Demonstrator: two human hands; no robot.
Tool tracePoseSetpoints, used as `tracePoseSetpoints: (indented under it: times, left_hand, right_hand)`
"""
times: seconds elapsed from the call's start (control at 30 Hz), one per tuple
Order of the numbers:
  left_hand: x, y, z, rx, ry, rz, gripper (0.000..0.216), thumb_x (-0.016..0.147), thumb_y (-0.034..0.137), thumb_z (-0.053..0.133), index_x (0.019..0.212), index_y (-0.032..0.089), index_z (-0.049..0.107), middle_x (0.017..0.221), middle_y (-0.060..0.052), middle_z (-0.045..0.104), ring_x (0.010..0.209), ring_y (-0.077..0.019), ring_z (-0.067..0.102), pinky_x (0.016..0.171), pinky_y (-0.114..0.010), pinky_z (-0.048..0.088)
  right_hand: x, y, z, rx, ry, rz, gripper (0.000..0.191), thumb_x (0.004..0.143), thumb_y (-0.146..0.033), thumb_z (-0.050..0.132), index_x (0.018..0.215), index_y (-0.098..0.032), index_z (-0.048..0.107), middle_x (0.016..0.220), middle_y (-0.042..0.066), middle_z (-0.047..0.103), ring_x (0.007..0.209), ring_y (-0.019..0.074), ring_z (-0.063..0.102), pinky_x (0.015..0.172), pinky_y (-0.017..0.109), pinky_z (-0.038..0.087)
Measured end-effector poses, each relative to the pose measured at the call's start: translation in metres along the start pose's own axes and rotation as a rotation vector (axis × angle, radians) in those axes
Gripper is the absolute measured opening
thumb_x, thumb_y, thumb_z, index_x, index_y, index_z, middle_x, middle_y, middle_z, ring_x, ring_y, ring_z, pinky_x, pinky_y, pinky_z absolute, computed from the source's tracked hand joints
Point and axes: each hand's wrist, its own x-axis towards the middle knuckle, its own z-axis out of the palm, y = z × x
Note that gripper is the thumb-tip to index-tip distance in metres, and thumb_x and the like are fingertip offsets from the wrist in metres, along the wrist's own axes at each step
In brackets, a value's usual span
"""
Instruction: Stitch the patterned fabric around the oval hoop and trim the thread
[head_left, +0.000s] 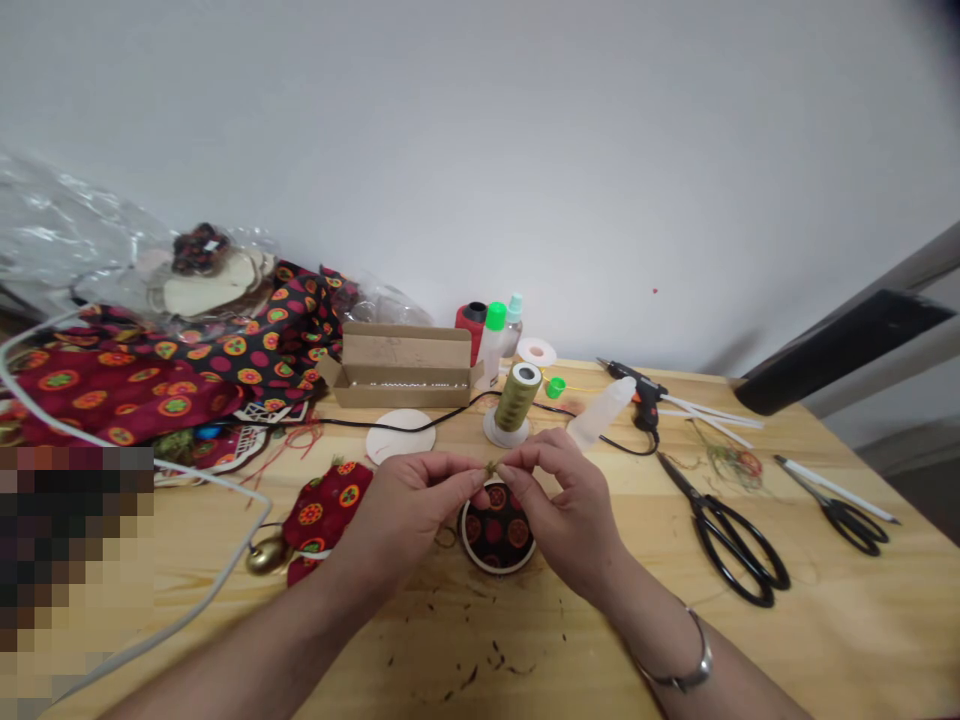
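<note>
My left hand [420, 500] and my right hand [562, 500] meet over the table, thumbs and forefingers pinched close together. Between their fingertips shows a small tuft of olive-green thread [490, 468], held from both sides. Just below lies a round disc covered in dark patterned fabric [496, 530], with a pale rim; its upper edge is partly hidden by my fingers. Behind the hands stands a cone of olive thread [517, 400]. To the left of my left hand are a red patterned fabric piece [330, 508] and a brass bell [268, 552].
Large black-handled scissors [724, 535] and smaller scissors [844, 510] lie at right, near a glue gun [637, 390]. An open cardboard box [405, 385], a green-capped bottle [493, 345] and a white disc [401, 436] are behind. Patterned cloth [150, 370] and a white cable [225, 570] occupy the left.
</note>
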Motion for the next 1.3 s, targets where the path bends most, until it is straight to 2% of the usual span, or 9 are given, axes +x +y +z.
tracePoseSetpoints:
  times: [0.27,0.33,0.5,0.57,0.67,0.87,1.0,1.3]
  left_hand:
    - [0.002,-0.0026,-0.0011,-0.022,0.024,0.015,0.019,0.071,0.028,0.065,0.058,0.014,0.067,0.038,0.009,0.037,0.038,-0.0032,0.022,0.037,-0.018,0.015]
    - [0.0026,-0.0034,-0.0013,-0.062,0.04,0.011,0.02,0.071,0.028,0.066,0.057,0.014,0.066,0.038,0.009,0.036,0.038,-0.0031,0.022,0.037,-0.018,0.014]
    - [0.0028,-0.0041,0.0004,-0.151,0.023,-0.003,0.017,0.07,0.028,0.068,0.06,0.014,0.067,0.045,0.006,0.049,0.038,-0.0024,0.024,0.036,-0.016,0.015]
    - [0.0023,-0.0035,0.0018,-0.15,0.027,0.002,0.016,0.069,0.027,0.068,0.06,0.014,0.068,0.044,0.006,0.049,0.038,-0.0024,0.025,0.036,-0.016,0.016]
    - [0.0015,-0.003,0.0031,-0.141,0.024,0.004,0.014,0.068,0.027,0.069,0.06,0.014,0.069,0.042,0.007,0.047,0.038,-0.0027,0.026,0.036,-0.016,0.018]
    - [-0.0011,-0.0029,0.002,-0.108,0.005,0.017,0.015,0.07,0.026,0.067,0.061,0.015,0.069,0.046,0.005,0.053,0.038,-0.0025,0.027,0.036,-0.016,0.02]
    - [-0.0032,-0.0003,0.0021,-0.083,0.01,0.007,0.017,0.07,0.028,0.066,0.06,0.015,0.068,0.039,0.008,0.044,0.037,-0.0032,0.026,0.037,-0.016,0.021]
    - [-0.0025,0.0,0.0026,-0.074,-0.006,0.019,0.018,0.071,0.029,0.066,0.06,0.015,0.068,0.038,0.008,0.04,0.037,-0.0038,0.025,0.038,-0.017,0.022]
  right_hand:
    - [0.0007,-0.0004,0.0004,0.046,0.045,0.119,0.006,0.073,-0.012,0.065,0.07,-0.017,0.063,0.068,0.001,0.059,0.068,0.0143,0.053,0.063,0.028,0.043]
    - [-0.0017,-0.0023,0.002,0.029,0.079,0.079,0.007,0.073,-0.011,0.065,0.069,-0.017,0.063,0.067,0.0,0.057,0.068,0.0143,0.053,0.063,0.028,0.043]
    - [-0.0068,-0.0073,0.0066,-0.017,0.149,-0.084,0.01,0.075,-0.008,0.063,0.073,-0.018,0.065,0.068,0.001,0.057,0.07,0.0148,0.052,0.064,0.029,0.044]
    - [-0.0067,-0.0072,0.0072,-0.048,0.17,-0.117,0.01,0.074,-0.008,0.064,0.074,-0.017,0.065,0.068,0.002,0.057,0.07,0.0152,0.052,0.064,0.03,0.044]
    - [-0.0057,-0.0055,0.0073,-0.068,0.172,-0.119,0.009,0.074,-0.007,0.064,0.074,-0.017,0.066,0.068,0.002,0.057,0.069,0.0155,0.051,0.064,0.031,0.043]
    - [-0.006,-0.0057,0.0069,-0.061,0.169,-0.118,0.011,0.073,-0.007,0.064,0.076,-0.017,0.066,0.069,0.002,0.057,0.07,0.0159,0.052,0.063,0.031,0.044]
    - [-0.006,-0.0067,0.0066,-0.058,0.176,-0.124,0.011,0.073,-0.007,0.064,0.075,-0.017,0.066,0.068,0.001,0.057,0.069,0.0156,0.051,0.063,0.031,0.044]
    - [-0.0076,-0.0048,0.0067,-0.062,0.167,-0.12,0.012,0.075,-0.008,0.062,0.075,-0.019,0.065,0.069,0.002,0.057,0.07,0.016,0.052,0.064,0.032,0.044]
